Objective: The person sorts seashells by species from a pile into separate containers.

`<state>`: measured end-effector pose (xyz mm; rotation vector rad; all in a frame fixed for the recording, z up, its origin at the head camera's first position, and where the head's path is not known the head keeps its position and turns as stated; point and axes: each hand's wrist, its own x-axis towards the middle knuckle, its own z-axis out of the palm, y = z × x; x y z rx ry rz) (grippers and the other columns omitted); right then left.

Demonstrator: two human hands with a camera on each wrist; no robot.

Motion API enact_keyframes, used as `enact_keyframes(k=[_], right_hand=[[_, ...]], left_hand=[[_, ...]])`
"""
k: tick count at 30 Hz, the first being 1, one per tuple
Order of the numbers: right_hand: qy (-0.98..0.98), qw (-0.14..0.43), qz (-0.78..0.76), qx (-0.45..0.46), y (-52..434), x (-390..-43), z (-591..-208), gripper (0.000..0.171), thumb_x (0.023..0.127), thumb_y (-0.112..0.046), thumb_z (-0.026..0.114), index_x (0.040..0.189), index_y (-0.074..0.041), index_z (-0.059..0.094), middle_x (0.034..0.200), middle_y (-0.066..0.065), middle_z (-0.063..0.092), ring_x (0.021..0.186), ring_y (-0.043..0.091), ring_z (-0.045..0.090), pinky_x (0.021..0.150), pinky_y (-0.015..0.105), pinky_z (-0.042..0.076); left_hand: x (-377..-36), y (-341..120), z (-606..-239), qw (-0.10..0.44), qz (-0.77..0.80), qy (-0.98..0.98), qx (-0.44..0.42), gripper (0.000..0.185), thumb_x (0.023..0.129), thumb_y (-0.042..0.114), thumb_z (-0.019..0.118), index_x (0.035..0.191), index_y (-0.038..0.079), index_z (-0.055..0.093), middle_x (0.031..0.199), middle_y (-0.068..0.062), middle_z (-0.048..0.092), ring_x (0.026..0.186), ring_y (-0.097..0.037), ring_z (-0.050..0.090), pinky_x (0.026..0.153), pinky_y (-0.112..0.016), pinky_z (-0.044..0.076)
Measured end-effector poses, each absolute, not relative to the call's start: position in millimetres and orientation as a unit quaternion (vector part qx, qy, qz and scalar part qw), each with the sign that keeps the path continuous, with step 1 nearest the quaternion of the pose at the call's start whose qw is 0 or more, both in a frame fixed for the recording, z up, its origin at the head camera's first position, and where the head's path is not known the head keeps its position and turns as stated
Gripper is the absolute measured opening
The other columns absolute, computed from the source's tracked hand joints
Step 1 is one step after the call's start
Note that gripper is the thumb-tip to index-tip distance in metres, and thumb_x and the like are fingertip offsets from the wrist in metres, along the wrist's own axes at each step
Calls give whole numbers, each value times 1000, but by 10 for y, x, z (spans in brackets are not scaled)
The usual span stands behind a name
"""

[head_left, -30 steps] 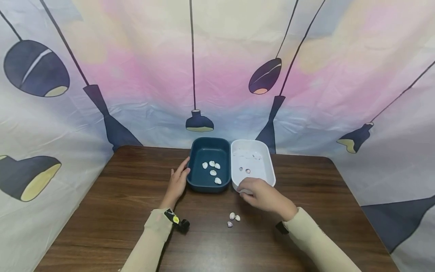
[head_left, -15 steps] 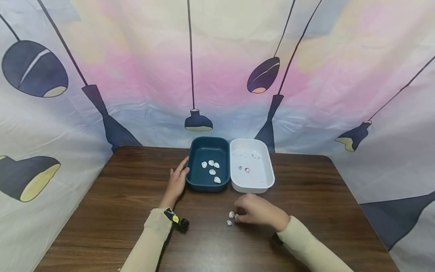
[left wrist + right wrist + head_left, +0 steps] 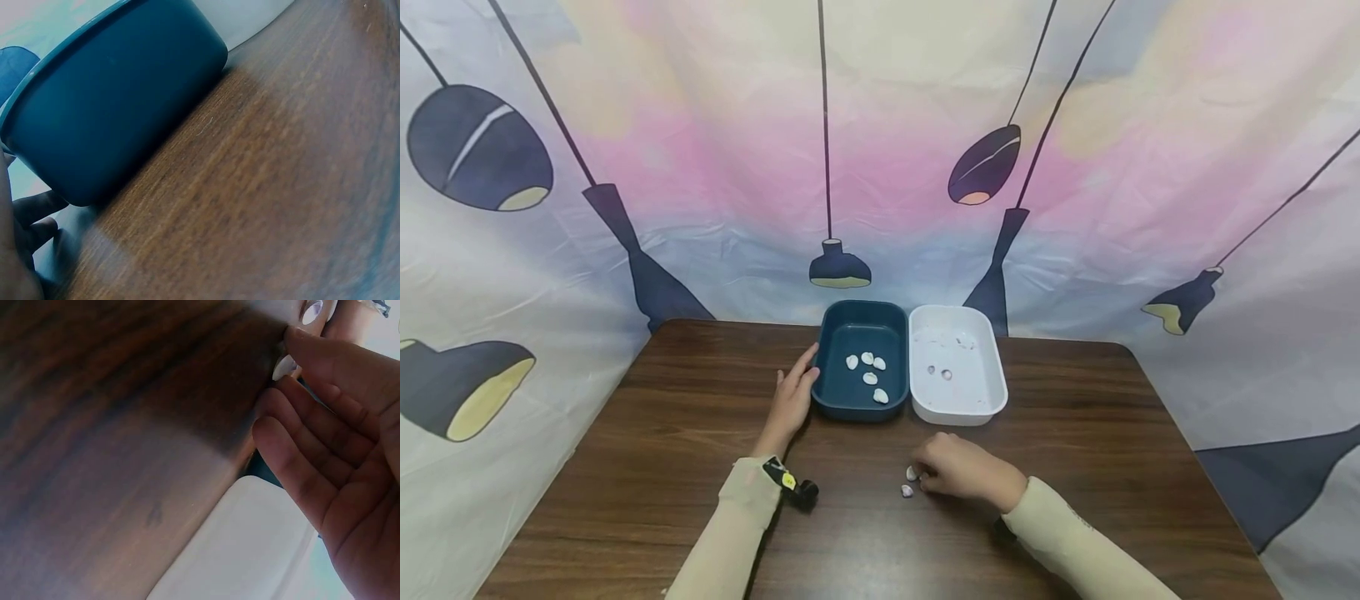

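On the brown table (image 3: 1075,400), the left hand (image 3: 790,404) rests flat-fingered against the blue tray (image 3: 831,404). The right hand (image 3: 958,468) curls over loose shells (image 3: 907,490); whether it pinches one I cannot tell. Best pinch one shell lightly.

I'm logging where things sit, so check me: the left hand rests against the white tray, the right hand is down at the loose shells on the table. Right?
Not quite. The head view shows the left hand resting against the dark blue tray, not the white tray, which sits beside it on the far side. The rest holds: the right hand is down at the loose shells on the table.
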<state>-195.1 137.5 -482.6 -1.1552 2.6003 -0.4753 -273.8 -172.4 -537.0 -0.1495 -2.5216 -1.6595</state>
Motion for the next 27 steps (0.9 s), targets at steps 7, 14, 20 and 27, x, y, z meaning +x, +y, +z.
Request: enact_keyframes(k=[7, 14, 20, 27], right_hand=[[892, 133, -167, -399, 1384, -1965, -4820, 16, 86, -2, 82, 84, -14, 72, 71, -14, 57, 62, 2, 49, 56, 19, 46], [895, 117, -160, -400, 1414, -1998, -4717, 13, 87, -4, 82, 86, -14, 74, 74, -12, 61, 65, 1, 51, 60, 19, 49], [886, 102, -165, -420, 1461, -2046, -4636, 14, 86, 0, 81, 93, -12, 80, 83, -6, 72, 74, 1, 60, 70, 20, 56], [886, 108, -169, -419, 1482, -2104, -4545, 15, 87, 0, 81, 97, -11, 83, 86, -6, 75, 78, 1, 63, 74, 22, 58]], left_hand=[[-2730, -1728, -5391, 57, -547, -834, -47, 52, 115, 34, 40, 167, 26, 36, 168, -7, 39, 155, -35, 33, 129, -53, -12], [-2735, -1731, -5400, 61, -547, -834, -50, 52, 115, 36, 40, 166, 27, 37, 168, -6, 39, 155, -35, 33, 129, -52, -12], [-2726, -1729, -5387, 59, -547, -834, -49, 52, 115, 35, 40, 166, 27, 37, 168, -6, 39, 155, -35, 33, 129, -52, -12], [-2744, -1732, -5383, 63, -546, -834, -52, 52, 115, 33, 40, 166, 24, 37, 168, -7, 39, 155, -35, 33, 129, -53, -12]])
